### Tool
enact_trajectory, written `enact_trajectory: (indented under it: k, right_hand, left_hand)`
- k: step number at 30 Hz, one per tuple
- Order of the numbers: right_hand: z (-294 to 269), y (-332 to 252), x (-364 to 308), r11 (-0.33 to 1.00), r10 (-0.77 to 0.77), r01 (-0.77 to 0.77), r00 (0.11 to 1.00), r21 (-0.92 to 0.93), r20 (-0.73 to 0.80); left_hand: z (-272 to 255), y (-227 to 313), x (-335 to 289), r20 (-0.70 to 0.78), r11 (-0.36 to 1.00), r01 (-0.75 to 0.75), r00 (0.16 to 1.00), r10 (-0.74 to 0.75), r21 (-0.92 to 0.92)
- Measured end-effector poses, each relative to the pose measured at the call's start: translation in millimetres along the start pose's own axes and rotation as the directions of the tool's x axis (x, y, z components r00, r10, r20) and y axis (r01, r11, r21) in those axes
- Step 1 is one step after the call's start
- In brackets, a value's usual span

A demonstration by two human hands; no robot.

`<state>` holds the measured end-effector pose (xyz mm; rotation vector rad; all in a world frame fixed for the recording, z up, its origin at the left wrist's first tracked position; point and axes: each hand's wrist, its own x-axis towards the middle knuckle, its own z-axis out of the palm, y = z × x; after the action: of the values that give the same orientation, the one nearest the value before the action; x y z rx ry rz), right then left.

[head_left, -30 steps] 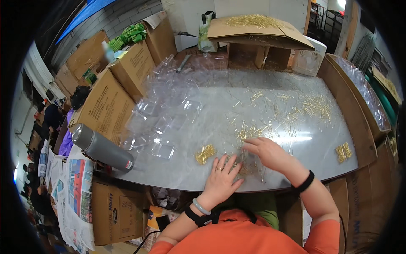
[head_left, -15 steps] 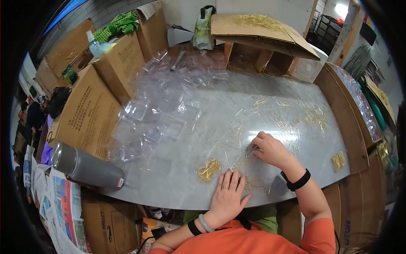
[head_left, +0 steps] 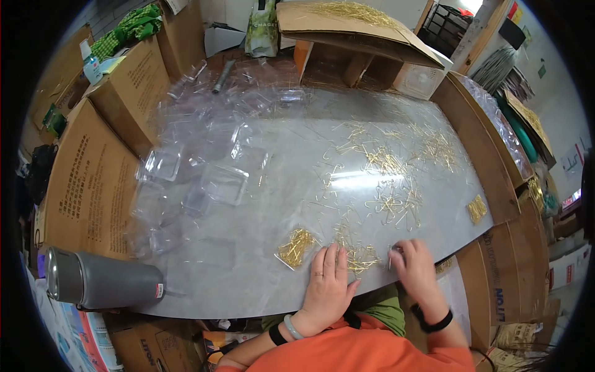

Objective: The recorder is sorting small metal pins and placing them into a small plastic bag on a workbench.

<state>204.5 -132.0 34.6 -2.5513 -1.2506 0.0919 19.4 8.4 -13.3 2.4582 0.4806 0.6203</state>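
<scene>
We had our left hand [head_left: 328, 282] laid palm down at the near edge of the counter [head_left: 248, 285], its fingers straight and close together, gripping nothing that we could see. Its fingertips lay right beside a loose cluster of gold-coloured wire pieces [head_left: 359, 255], many of them bent into hooks at one end. Just left of those fingers sat a thicker gold heap [head_left: 296, 247] on or in a clear plastic piece; we could not tell which.

Our right hand [head_left: 414, 268] was near the counter's edge, to the right of the cluster and apart from it. Its fingers were curled and partly blurred, so we could not tell whether it gripped anything. We wore a pale bangle [head_left: 291, 327] on the left wrist and a black band [head_left: 434, 320] on the right.

Farther back, beyond both hands, more gold hooks [head_left: 393, 204] were scattered across the grey surface, and a small compact gold bundle [head_left: 476, 209] lay near the right edge. On the left side we had many clear plastic trays [head_left: 224, 185], some overlapping, with a grey bottle [head_left: 121, 279] lying on its side or leaning at the near left corner; the bent view hid which. Cardboard boxes [head_left: 93, 186] lined the left edge, and a cardboard flap [head_left: 347, 28] at the back carried another gold pile [head_left: 356, 12].
</scene>
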Motion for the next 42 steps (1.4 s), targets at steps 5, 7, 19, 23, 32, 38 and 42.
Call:
enact_trajectory:
  k: [5,7,19,23,32,38,42]
  right_hand:
    - [31.6,-23.2,-44.5,0.984,-0.169,0.162,0.981,-0.070,-0.099]
    - [34.0,-22.3,-36.6,0.964,-0.264,0.265,0.963,0.014,-0.049]
    - [34.4,2.3,13.4,0.692,-0.680,0.656,0.733,0.302,-0.034]
    - [39.8,4.8,1.1,0.773,-0.493,0.524,0.851,0.359,-0.180]
    - [26.4,25.0,-13.4,0.938,-0.281,0.302,0.950,0.171,-0.139]
    - [28.8,17.8,-0.7,0.897,-0.389,0.405,0.913,0.174,-0.121]
    - [18.3,9.8,12.3,0.792,-0.564,0.555,0.825,0.255,-0.044]
  left_hand:
    - [2.2,-1.6,-1.7,0.008,0.998,-0.034,0.999,0.035,-0.056]
    - [-0.9,-2.3,-3.1,-0.004,0.998,-0.034,0.999,0.034,-0.054]
    - [2.3,3.7,0.9,0.002,0.996,0.088,0.996,-0.088,0.030]
    - [-0.6,9.4,9.2,0.087,0.990,0.089,0.991,-0.099,0.113]
    - [2.1,11.3,16.2,0.240,0.994,-0.100,0.967,0.088,0.039]
    - [3.3,8.4,16.1,0.205,0.990,-0.088,0.973,0.110,-0.113]
    - [1.0,7.9,14.1,0.131,0.981,-0.019,0.990,0.045,-0.195]
